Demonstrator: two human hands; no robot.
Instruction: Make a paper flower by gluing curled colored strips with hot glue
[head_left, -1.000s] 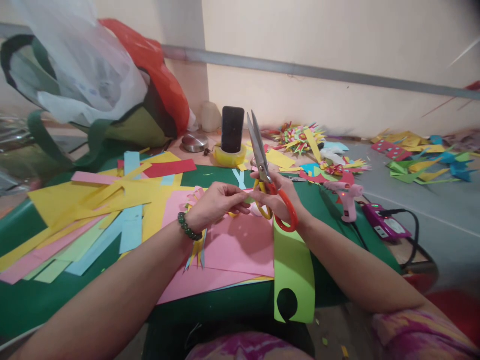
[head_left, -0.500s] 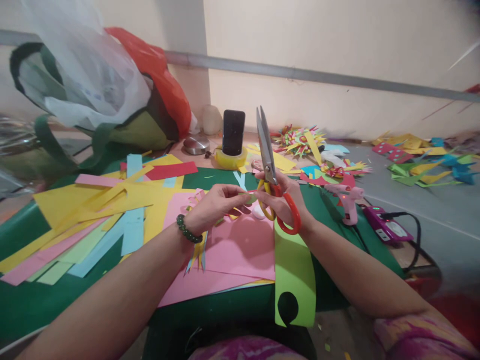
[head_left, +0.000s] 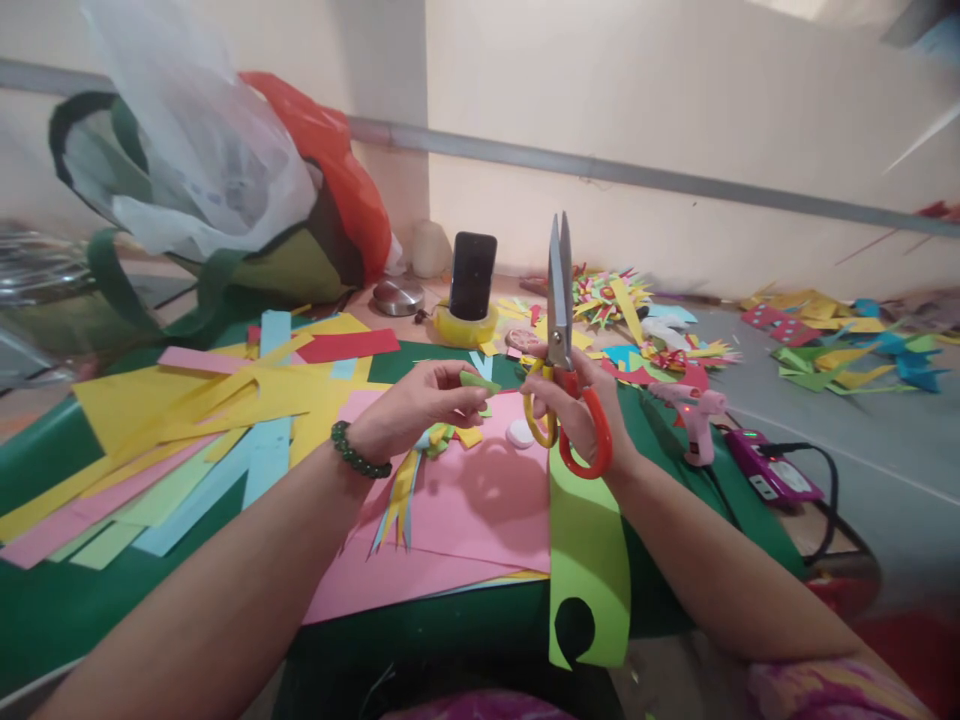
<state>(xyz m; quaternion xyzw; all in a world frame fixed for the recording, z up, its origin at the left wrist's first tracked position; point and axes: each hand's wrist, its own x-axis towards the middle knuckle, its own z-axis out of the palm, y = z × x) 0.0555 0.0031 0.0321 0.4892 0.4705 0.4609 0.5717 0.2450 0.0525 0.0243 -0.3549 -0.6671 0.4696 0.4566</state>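
My left hand [head_left: 427, 405] pinches a small green paper piece [head_left: 480, 382] above the pink sheets. Scissors [head_left: 559, 300] with one yellow and one red handle loop stand upright in my right hand [head_left: 585, 395], blades pointing up and nearly together. Below my left hand lies a paper ornament [head_left: 401, 500] with yellow and blue strips, resting on the pink paper [head_left: 480, 510]. A white round disc [head_left: 519, 433] sits between the two hands. Just beneath my right hand is a light green sheet [head_left: 592, 560] with a round hole cut near its front edge.
Coloured paper strips [head_left: 255, 400] cover the left side. A phone [head_left: 473, 275] leans in a yellow tape roll [head_left: 465, 325] at the back. To the right are a pink glue gun [head_left: 697, 420] and a purple power strip [head_left: 772, 470]. A large bag [head_left: 292, 255] stands back left.
My hands have moved apart, the right one shifting slightly right with the scissors. The green piece is now clear of my right fingers and held only by my left. The view has shifted a little.
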